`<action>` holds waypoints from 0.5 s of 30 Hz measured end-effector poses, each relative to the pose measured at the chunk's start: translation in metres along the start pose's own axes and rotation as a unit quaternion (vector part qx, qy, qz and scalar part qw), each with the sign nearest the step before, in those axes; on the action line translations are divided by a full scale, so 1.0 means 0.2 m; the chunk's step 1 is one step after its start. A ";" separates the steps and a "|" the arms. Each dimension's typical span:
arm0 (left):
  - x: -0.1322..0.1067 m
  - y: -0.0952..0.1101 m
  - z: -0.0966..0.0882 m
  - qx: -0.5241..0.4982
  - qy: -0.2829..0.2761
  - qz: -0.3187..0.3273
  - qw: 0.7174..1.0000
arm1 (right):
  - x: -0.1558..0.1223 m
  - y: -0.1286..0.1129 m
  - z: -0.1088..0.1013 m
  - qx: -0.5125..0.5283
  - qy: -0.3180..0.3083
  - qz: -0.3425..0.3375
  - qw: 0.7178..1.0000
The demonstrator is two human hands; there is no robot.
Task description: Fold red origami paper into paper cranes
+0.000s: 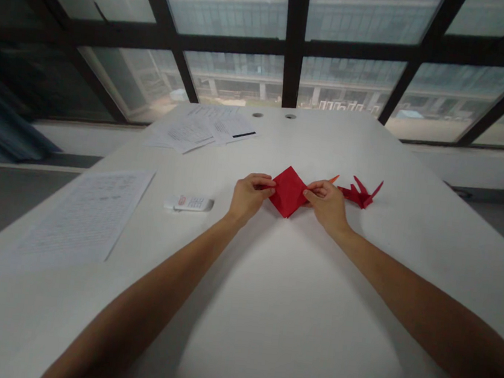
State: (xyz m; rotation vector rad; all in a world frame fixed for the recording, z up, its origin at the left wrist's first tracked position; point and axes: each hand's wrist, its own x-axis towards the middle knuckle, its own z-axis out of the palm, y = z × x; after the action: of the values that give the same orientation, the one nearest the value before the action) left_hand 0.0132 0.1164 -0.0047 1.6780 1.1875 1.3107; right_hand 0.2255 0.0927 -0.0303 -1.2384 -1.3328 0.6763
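A red sheet of origami paper (pixel 288 192), folded into a diamond, is held up between both hands over the white table. My left hand (pixel 250 196) pinches its left corner between thumb and fingers. The right corner is gripped the same way by my right hand (pixel 327 202). Just beyond my right hand rests a folded red paper crane (pixel 361 193). An orange paper tip (pixel 334 178) shows behind that hand; the rest of it is mostly hidden.
The white table (pixel 292 315) stretches toward large windows (pixel 232 77). A small white packet with printing (pixel 190 203) lies left of my hands. Printed sheets (pixel 89 213) lie at the left, and more papers (pixel 195 129) are farther back. Two round holes (pixel 290 116) mark the far edge.
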 end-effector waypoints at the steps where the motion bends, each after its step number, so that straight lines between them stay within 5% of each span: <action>1: 0.00 -0.01 0.00 0.012 -0.006 -0.002 1.000 | 0.00 0.00 0.00 -0.018 -0.003 -0.007 1.000; 7: -0.02 -0.03 -0.03 0.152 -0.089 0.026 0.984 | -0.04 -0.03 -0.04 -0.186 -0.050 -0.089 0.977; 15: -0.13 0.04 -0.02 0.300 -0.254 0.161 0.905 | -0.12 -0.09 -0.02 -0.351 -0.198 -0.212 0.891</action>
State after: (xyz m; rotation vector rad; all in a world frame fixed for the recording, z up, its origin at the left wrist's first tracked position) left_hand 0.0098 0.0884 -0.0060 2.5534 1.0721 0.6071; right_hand 0.2202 0.0638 -0.0209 -1.3232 -2.2354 0.1130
